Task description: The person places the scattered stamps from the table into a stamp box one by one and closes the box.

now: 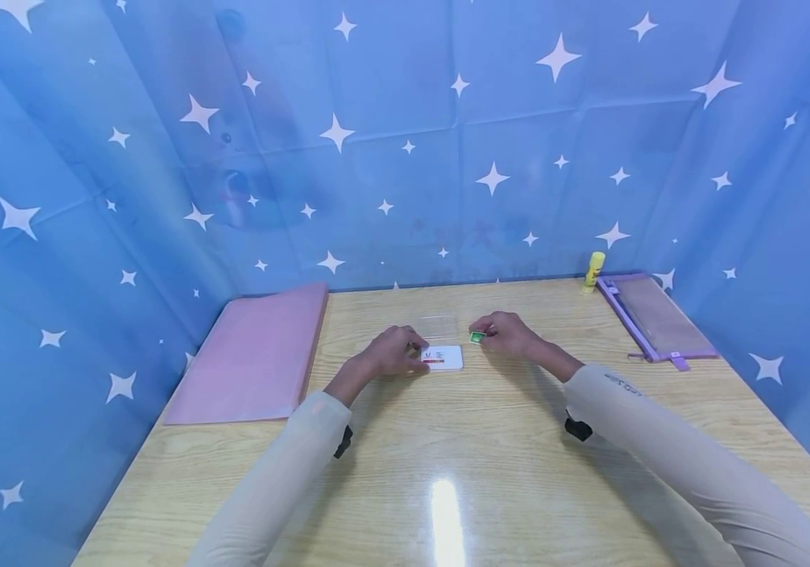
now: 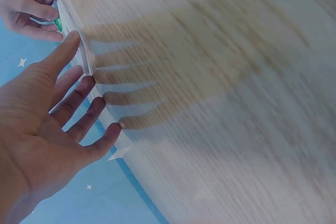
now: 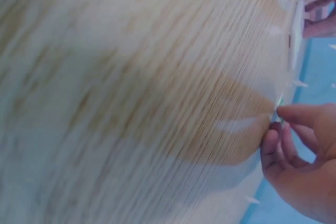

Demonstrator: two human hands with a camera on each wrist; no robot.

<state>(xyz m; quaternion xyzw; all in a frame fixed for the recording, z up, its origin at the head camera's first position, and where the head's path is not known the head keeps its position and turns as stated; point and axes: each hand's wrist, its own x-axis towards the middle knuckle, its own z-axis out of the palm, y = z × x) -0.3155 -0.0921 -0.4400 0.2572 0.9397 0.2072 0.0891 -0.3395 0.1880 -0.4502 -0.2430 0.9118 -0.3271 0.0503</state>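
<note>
A white card-like item with printed text and a red strip (image 1: pixel 441 357) lies flat on the table. The left hand (image 1: pixel 396 351) has its thumb and a finger at that item's left edge; in the left wrist view this hand (image 2: pixel 58 114) has its fingers spread, fingertips at the table. To the right, the right hand (image 1: pixel 507 335) pinches a small green piece (image 1: pixel 477 337) just above or on the table. The right wrist view shows the right hand (image 3: pixel 302 156) with thumb and fingers together on the green piece (image 3: pixel 280 102), seen nearly edge-on.
A clear flat case or lid (image 1: pixel 437 326) lies behind the white item. A pink folder (image 1: pixel 252 354) is at the left, a yellow glue stick (image 1: pixel 593 272) and a purple-edged zip pouch (image 1: pixel 663 315) at the back right. Blue star-patterned curtain (image 1: pixel 405 173) surrounds the table.
</note>
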